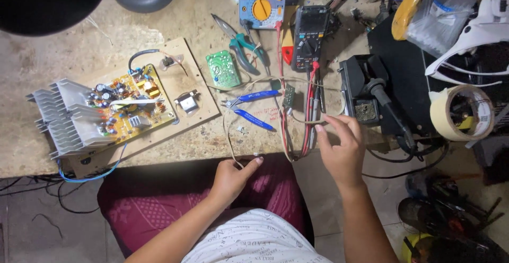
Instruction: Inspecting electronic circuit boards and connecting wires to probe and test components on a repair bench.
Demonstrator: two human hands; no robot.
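My left hand sits at the bench's front edge, its fingers pinched on a thin pale wire that runs up across the bench toward a small green board. My right hand hovers over the edge with fingers curled, thumb and forefinger closed on the same wire's other run beside the red and black meter leads. Blue-handled cutters lie just above my left hand.
A yellow circuit board with a finned heatsink lies on a wooden plate at left. A black multimeter, an analog meter, green pliers, a soldering iron in its stand and a tape roll crowd the back and right.
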